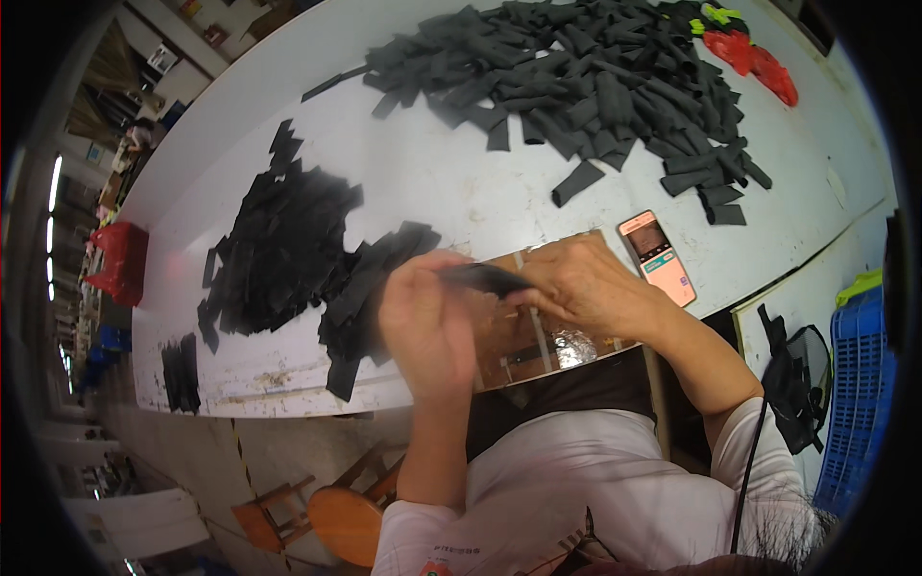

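Note:
A dark strip of fabric (487,277), tube-like in shape, is stretched between my two hands above the near edge of the table. My left hand (427,317), a little blurred, grips its left end with bent fingers. At the other end my right hand (581,283) pinches it between thumb and fingers. Below them lies a brown board (499,370) with pale tape bands and a shiny patch, partly hidden by my hands. Beside my left hand a heap of flat black fabric pieces (283,250) spreads over the table, and some of its pieces reach behind that hand.
A large pile of dark grey fabric tubes (586,82) covers the far side of the white table (423,173). A lit phone (658,257) lies right of my right hand. Red plastic bags (754,65) sit at the far right. A blue crate (855,384) and wooden stools (348,523) stand nearby.

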`<action>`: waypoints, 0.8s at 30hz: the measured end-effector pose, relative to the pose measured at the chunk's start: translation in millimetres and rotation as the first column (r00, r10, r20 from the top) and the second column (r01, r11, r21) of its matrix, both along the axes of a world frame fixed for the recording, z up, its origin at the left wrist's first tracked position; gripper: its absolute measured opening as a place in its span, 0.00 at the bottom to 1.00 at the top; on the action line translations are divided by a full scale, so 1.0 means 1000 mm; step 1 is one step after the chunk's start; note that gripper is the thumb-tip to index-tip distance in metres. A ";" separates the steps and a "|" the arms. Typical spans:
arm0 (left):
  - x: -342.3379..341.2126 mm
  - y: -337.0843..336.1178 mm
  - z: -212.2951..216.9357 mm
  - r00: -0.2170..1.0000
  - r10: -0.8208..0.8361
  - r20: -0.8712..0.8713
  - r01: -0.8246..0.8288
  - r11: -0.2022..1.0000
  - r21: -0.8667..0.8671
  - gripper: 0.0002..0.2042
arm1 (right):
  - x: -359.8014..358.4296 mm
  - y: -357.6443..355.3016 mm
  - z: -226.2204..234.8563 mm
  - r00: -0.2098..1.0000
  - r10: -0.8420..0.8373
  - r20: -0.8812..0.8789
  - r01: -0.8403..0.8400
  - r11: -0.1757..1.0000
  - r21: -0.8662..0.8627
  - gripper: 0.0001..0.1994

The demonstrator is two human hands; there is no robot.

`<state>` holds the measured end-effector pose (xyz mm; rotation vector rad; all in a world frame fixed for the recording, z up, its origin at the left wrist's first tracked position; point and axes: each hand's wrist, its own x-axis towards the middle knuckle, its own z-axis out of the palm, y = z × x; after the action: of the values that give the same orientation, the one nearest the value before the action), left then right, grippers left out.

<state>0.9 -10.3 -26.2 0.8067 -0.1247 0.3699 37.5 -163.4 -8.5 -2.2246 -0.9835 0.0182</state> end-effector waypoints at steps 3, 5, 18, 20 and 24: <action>-0.003 -0.002 -0.010 0.999 -0.024 -0.025 0.028 0.990 0.140 0.06 | 0.000 0.000 -0.022 0.999 0.014 -0.032 -0.015 0.999 -0.038 0.11; 0.000 -0.003 -0.013 0.998 0.053 -0.020 -0.041 0.925 0.377 0.06 | 0.000 0.000 -0.037 0.999 -0.034 0.012 0.032 0.996 0.080 0.12; 0.026 0.081 -0.119 0.637 0.683 0.359 -0.075 -0.408 0.910 0.09 | 0.039 -0.013 -0.002 0.861 -0.282 -0.423 0.443 0.824 0.353 0.24; 0.031 0.088 -0.123 0.731 0.630 0.262 0.161 -0.532 0.831 0.09 | 0.009 -0.014 -0.019 0.844 -0.224 -0.488 0.422 0.838 0.347 0.20; 0.028 0.106 -0.128 0.745 0.573 0.342 -0.080 -0.432 0.898 0.04 | -0.036 -0.011 -0.042 0.809 -0.125 -0.574 0.327 0.907 0.264 0.16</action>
<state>28.8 96.0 -154.6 2.8037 0.2835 0.8003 1.6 -174.2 -50.9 -1.8273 -0.3571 0.3277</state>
